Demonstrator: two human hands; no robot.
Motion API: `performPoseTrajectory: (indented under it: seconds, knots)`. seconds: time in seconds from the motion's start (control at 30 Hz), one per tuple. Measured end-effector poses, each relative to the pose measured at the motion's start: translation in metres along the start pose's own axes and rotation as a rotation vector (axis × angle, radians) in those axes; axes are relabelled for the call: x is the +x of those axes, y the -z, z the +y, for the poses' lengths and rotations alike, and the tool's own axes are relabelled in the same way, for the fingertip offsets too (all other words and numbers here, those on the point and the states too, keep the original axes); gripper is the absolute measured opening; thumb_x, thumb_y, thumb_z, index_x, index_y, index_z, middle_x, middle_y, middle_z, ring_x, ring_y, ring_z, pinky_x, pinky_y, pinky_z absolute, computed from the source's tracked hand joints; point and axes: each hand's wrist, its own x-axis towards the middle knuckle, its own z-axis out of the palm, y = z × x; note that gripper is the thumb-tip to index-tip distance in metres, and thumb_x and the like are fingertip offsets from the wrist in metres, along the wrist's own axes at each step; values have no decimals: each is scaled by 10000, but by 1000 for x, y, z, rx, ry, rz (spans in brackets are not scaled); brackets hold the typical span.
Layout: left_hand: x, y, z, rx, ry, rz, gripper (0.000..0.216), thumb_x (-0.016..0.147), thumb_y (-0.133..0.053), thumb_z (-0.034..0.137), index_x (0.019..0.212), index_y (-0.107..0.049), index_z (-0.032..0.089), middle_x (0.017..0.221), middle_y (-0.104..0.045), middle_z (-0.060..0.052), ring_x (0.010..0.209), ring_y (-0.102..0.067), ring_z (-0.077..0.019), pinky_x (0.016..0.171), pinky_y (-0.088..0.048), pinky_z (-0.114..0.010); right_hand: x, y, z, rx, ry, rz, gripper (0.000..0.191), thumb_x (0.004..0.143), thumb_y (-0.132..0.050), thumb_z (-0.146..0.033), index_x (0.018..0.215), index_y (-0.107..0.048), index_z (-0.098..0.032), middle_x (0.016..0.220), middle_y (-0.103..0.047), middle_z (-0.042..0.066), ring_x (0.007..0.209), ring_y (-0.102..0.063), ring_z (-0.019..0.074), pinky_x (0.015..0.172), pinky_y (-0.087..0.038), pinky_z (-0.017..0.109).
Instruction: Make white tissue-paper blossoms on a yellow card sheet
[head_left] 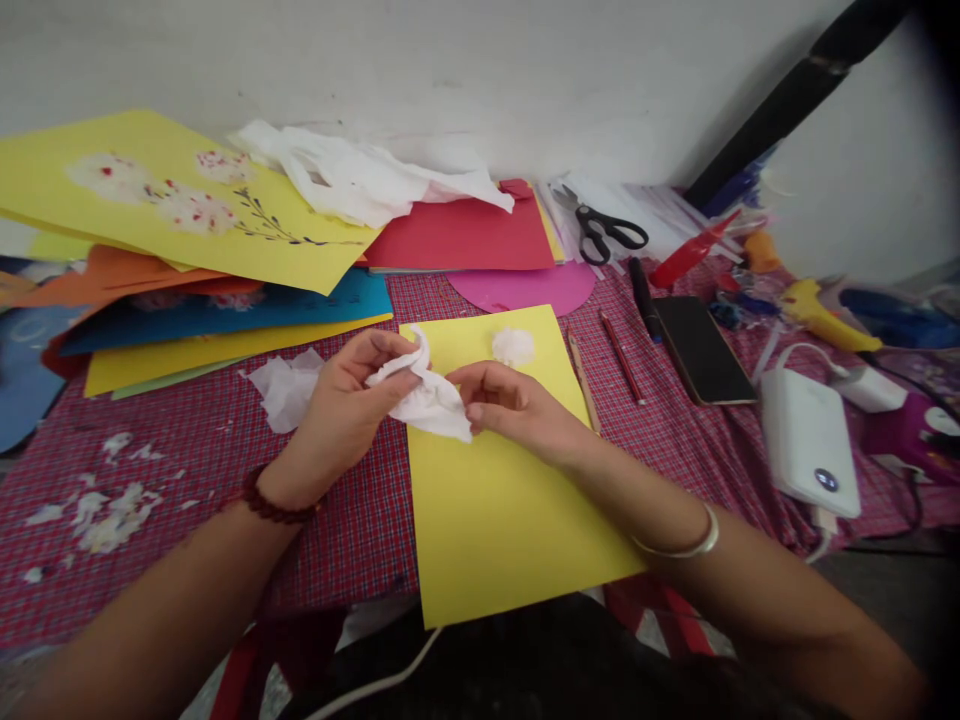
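Now, from the head view: pinched the white tissue (433, 403) in the left hand (356, 385), over the upper left of the yellow sheet (510, 530); slanted its long axis down toward the right hand (517, 402), curled at the far end; couldn't tell whether gripping.

White tissue (431, 405), yellow paper (517, 530).
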Motion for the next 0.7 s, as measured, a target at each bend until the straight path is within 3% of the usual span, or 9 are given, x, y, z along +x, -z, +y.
performPoseTrajectory:
  seconds: [0.1, 0.2, 0.3, 0.4, 0.5, 0.6, 0.7]
  knots:
    - [-7, -9, -1, 196, -61, -86, 246, 710, -735, 220, 939, -647, 204, 955, -689, -31, 795, -627, -156, 677, -497, -262, 0, -4, 1, 53, -10, -36, 362, 734, -790, -407, 980, -623, -199, 883, -652, 14, 770, -585, 134, 696, -482, 277]
    - [-13, -17, -3, 302, -95, -162, 367, 705, -740, 202, 1063, -657, 207, 1089, -693, -53, 877, -644, -175, 705, -511, -268, 1, -7, 2, 61, -35, 58, 342, 718, -800, -440, 866, -607, -199, 781, -629, -9, 689, -549, 120, 625, -451, 253]
    - [-14, -17, -7, 248, -41, -149, 310, 714, -760, 216, 1002, -650, 189, 964, -700, -33, 820, -641, -160, 691, -508, -262, 1, -6, 1, 69, 18, 215, 341, 706, -802, -446, 797, -586, -198, 727, -601, -25, 645, -516, 106, 596, -420, 240]
    - [-9, -12, -11, 37, 86, -133, 220, 753, -755, 269, 917, -640, 180, 855, -692, -18, 753, -641, -151, 691, -519, -277, 1, -4, 0, 125, 62, 288, 333, 693, -804, -433, 793, -582, -206, 730, -595, -28, 652, -517, 106, 616, -428, 245]
    - [-1, -10, -10, -198, 146, -54, 181, 791, -708, 306, 919, -629, 205, 937, -707, -36, 838, -669, -186, 737, -548, -324, 2, -3, 1, 140, 77, 244, 320, 692, -803, -412, 801, -571, -220, 747, -594, -27, 674, -531, 116, 647, -452, 259]
    - [5, -11, -7, -327, 145, 21, 125, 816, -662, 314, 889, -620, 221, 958, -706, -36, 897, -672, -202, 741, -561, -332, 2, -5, 3, 105, 113, 104, 297, 706, -802, -373, 833, -580, -221, 822, -618, -11, 763, -575, 132, 760, -486, 289]
    - [6, -13, -7, -380, 174, 96, 97, 784, -696, 258, 834, -632, 207, 823, -696, -4, 755, -655, -152, 653, -543, -265, 2, -11, 4, 129, 109, 29, 344, 695, -815, -367, 914, -588, -231, 915, -644, 3, 849, -603, 151, 833, -496, 310]
